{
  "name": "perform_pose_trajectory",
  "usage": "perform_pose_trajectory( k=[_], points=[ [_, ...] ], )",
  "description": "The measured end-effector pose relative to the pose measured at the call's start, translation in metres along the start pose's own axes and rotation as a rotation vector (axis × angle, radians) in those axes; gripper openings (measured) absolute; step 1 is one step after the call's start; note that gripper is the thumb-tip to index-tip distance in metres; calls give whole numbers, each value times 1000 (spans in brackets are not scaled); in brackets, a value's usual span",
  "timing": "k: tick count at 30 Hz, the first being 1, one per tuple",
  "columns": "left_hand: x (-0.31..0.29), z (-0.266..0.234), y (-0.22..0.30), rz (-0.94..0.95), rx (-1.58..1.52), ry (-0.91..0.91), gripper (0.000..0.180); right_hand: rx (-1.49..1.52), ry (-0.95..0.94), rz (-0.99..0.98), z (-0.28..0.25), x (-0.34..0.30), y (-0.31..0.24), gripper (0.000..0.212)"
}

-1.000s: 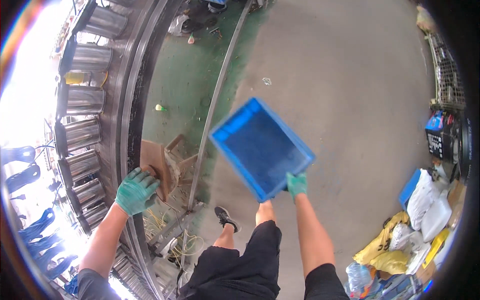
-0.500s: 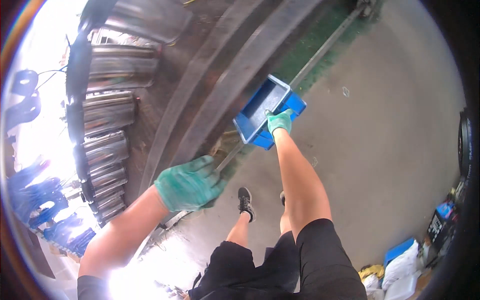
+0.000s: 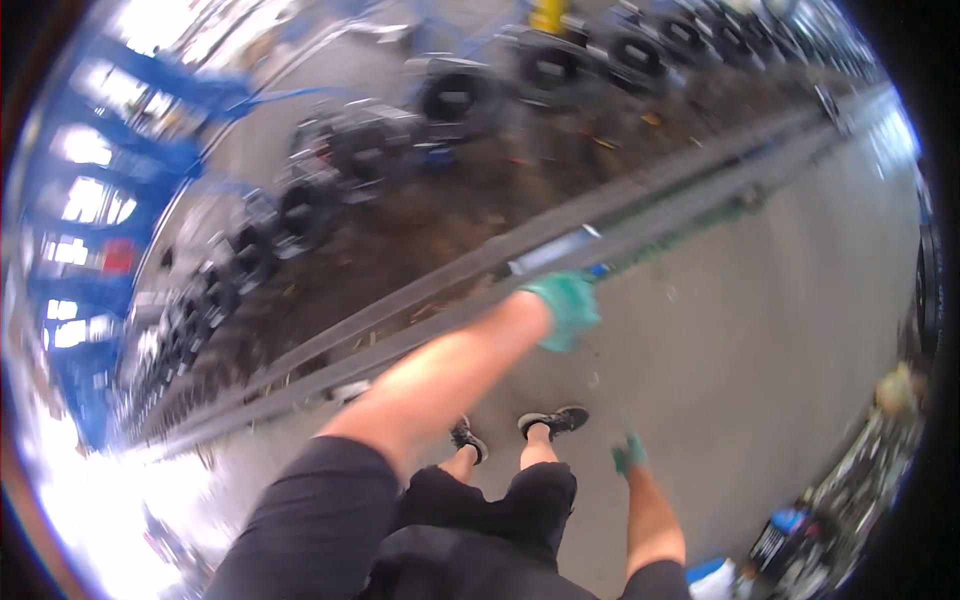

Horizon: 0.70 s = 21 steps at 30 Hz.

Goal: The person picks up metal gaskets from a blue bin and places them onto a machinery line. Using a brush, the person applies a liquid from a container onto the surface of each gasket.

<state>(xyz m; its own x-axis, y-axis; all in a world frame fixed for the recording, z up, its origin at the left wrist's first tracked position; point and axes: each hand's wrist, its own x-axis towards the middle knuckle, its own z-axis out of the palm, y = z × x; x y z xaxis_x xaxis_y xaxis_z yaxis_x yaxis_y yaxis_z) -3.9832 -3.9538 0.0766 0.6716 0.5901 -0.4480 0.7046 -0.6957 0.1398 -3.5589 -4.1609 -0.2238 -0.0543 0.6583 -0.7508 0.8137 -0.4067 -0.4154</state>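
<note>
My left hand, in a green glove, is stretched out across the front of me and smeared by motion. Just beyond it lies the blue bin, between the long metal rails; my glove hides part of it. Whether the glove touches the bin I cannot tell, since its fingers are blurred. Lower on the right, my right hand, also green-gloved, hangs over the grey floor, away from the bin. Its thumb and fingers look apart, with nothing visible in them.
Long metal rails run slantwise from lower left to upper right. Behind them is a dark, littered strip with a row of dark round-ended rolls. Blue frames stand at the left. Mixed clutter lies at the lower right.
My view has swung left. My right hand has let go of the bin and drawn back low to the right. My left hand has reached across toward the bin, which now sits by the rails.
</note>
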Motion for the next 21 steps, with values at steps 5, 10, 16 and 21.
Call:
perform_pose_trajectory(
  k=[5, 10, 16, 21],
  points=[
    [-63, 33, 131, -167, -536, 526, 33, 669, 195, 584, -25, -176, 135, 19],
    [-231, 117, 193, -164, -966, 343, 44, 665, 65, 728, 8, -255, 269, 18],
    [-464, 270, 233, -1131, -1227, 521, 43, -463, -139, -181, 98, -200, 205, 45],
    [-540, 417, 283, -1720, -1130, 743, 34, -65, -44, -158, 73, -110, 65, 39]
  ],
)
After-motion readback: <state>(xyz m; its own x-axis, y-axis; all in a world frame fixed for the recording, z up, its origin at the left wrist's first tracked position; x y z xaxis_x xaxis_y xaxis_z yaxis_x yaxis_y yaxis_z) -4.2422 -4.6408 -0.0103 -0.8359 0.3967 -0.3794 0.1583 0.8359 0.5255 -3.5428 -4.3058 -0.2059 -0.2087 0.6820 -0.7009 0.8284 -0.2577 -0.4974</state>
